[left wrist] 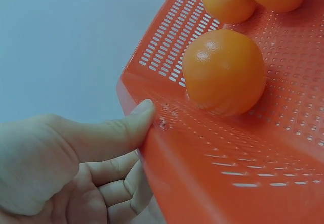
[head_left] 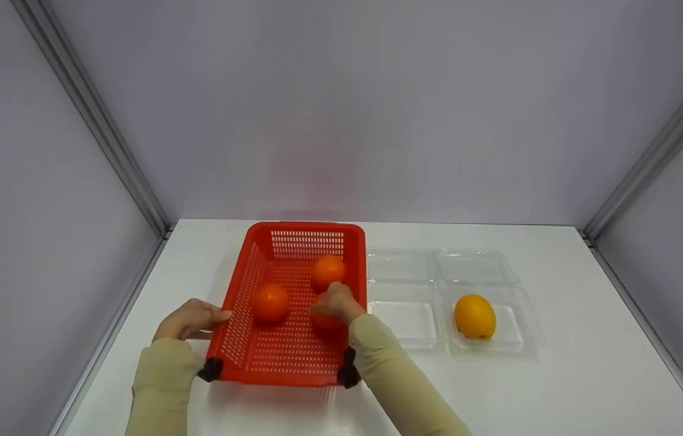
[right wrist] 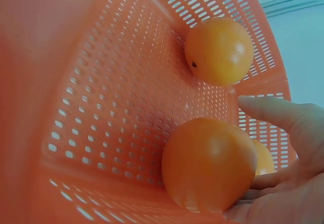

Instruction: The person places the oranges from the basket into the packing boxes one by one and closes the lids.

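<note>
A red perforated plastic basket holds three oranges. My left hand grips the basket's left rim, with the thumb over the edge and the fingers curled below, outside. Inside the basket, my right hand is at the near-right orange. Its fingers reach behind and under that fruit, while the thumb stands apart from it. Another orange lies by the left wall. The third orange sits farther back on the right, partly hidden in the right wrist view.
Right of the basket lies a clear plastic tray with several compartments. One orange sits in its near-right compartment. All this stands on a white table, with pale walls at the back and sides.
</note>
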Demonstrator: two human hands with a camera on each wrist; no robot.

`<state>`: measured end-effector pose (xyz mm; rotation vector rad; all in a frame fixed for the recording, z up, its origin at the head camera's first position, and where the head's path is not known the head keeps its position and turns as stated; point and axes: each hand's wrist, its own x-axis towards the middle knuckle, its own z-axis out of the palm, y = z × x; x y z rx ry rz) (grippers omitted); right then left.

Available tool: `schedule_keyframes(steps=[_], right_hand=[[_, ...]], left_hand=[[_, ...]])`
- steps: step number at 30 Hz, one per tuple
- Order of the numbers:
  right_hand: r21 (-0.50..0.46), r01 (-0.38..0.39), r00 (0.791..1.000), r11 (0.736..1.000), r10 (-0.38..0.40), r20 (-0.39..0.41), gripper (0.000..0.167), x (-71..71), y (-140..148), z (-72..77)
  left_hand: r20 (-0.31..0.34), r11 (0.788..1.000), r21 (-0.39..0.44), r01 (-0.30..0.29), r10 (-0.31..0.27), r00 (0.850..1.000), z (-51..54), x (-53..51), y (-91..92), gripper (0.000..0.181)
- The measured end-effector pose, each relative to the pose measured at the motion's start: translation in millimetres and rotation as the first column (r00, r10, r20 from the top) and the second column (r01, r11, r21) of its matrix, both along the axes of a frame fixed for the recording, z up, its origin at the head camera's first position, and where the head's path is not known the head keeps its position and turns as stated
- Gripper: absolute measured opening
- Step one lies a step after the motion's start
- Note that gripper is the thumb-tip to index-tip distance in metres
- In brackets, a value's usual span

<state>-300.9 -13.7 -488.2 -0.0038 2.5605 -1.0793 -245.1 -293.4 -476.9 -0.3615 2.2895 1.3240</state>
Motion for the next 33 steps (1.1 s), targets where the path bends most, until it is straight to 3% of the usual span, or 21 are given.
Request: schedule_keyframes(steps=[5, 9, 17, 20, 27, 30, 33], right_hand=[[0.118, -0.047, 0.999, 0.992, 0.046, 0.013, 0.044, 1.3, -2.6, 2.9], [0.233, -0.110, 0.994, 0.966, 0.103, 0.044, 0.054, 1.6, -2.8, 5.2], [0.295, -0.170, 0.985, 0.940, 0.157, 0.067, 0.043, 3.0, -2.5, 8.9], [0.290, -0.171, 0.985, 0.942, 0.154, 0.082, 0.045, -1.0, -2.8, 5.2], [0.265, -0.202, 0.979, 0.943, 0.189, 0.074, 0.054, -23.3, 0.0, -30.1], [0.185, -0.172, 0.984, 0.968, 0.159, 0.082, 0.055, -17.5, 0.5, -24.7], [0.059, -0.108, 0.990, 0.992, 0.101, 0.103, 0.055, -4.8, 0.2, -7.9]], left_hand=[[-0.009, 1.000, 0.006, 0.005, -0.005, 1.000, -1.4, -0.6, -0.8, 0.032], [-0.003, 1.000, 0.002, 0.002, -0.002, 1.000, -1.3, -0.5, -0.8, 0.033], [-0.009, 1.000, 0.007, -0.010, 0.010, 1.000, 1.1, 1.0, 0.8, 0.033], [-0.008, 1.000, 0.008, -0.005, 0.005, 1.000, 2.1, 1.6, 2.0, 0.035], [0.002, 1.000, -0.002, -0.008, 0.008, 1.000, 2.1, 0.6, 3.4, 0.035], [0.000, 1.000, -0.003, 0.009, -0.009, 1.000, 1.5, -0.4, 2.5, 0.036], [-0.003, 1.000, -0.003, 0.015, -0.015, 1.000, 0.7, -1.0, 1.0, 0.037]])
